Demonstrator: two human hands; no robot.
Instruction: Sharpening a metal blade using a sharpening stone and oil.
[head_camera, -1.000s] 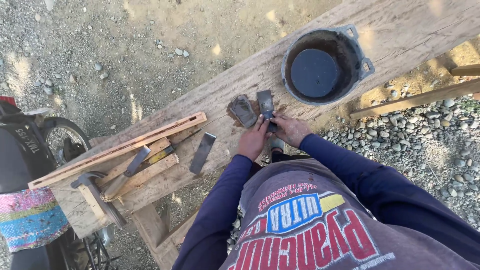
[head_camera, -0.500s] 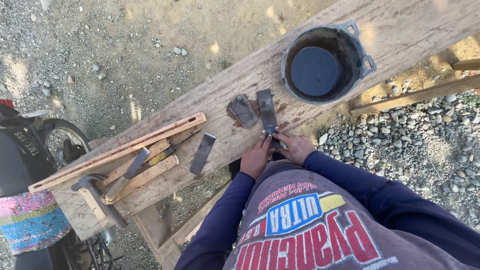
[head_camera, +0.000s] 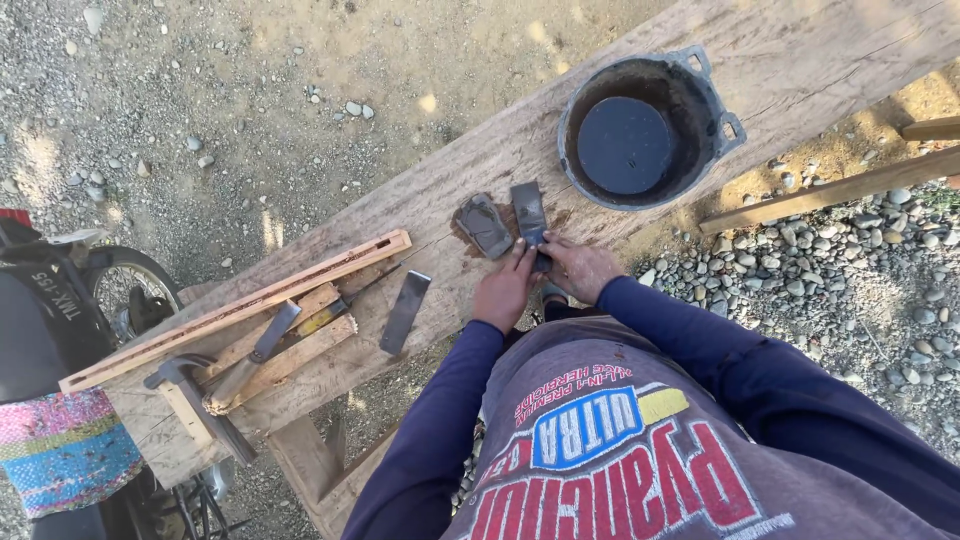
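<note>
flat metal blade (head_camera: 528, 212): lies on the wooden surface (head_camera: 800, 60), near its front edge, beside a dark stone (head_camera: 484, 225). left hand (head_camera: 506, 288) and right hand (head_camera: 580, 268) both press its near end, fingers closed on it. black pot (head_camera: 645, 130) just behind.

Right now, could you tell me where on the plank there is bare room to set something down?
Bare wood shows on the plank right of the black pot, and between the flat blade and the grey stone. It is crowded around the pile of tools, and where both hands, left hand and right hand, press a blade.
</note>
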